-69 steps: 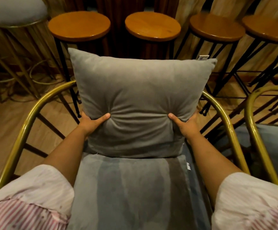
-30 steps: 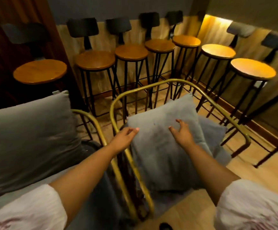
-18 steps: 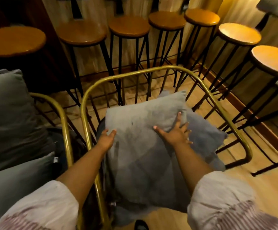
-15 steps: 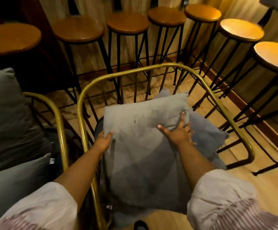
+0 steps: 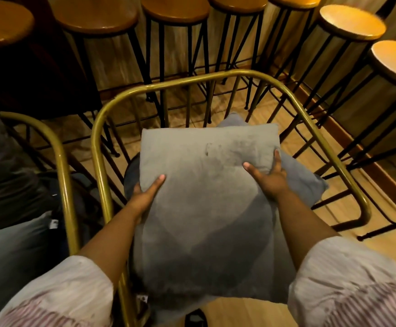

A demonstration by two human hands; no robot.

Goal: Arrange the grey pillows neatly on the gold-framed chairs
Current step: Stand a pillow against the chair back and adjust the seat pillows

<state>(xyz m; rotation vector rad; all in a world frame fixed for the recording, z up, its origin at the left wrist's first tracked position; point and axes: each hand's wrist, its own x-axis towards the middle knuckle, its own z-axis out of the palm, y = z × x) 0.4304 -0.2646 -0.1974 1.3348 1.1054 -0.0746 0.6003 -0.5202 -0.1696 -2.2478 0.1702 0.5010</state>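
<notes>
Now both hands are on the grey pillow (image 5: pixel 204 197) inside the gold-framed chair (image 5: pixel 216 77) in the middle. The left hand (image 5: pixel 145 195) grips its left edge, thumb on top and the fingers hidden under it; the right hand (image 5: pixel 271 179) grips the right edge in the same way. The pillow lies tilted over a second grey cushion (image 5: pixel 303 182) (probably the seat pad, I cannot tell for sure), not yet standing against the backrest. On the neighbouring chair (image 5: pixel 61 161) at the left, a dark grey pillow (image 5: pixel 3 166) seems already propped upright above its seat. So I judge one chair finished, and this one is left to set straight.
</notes>
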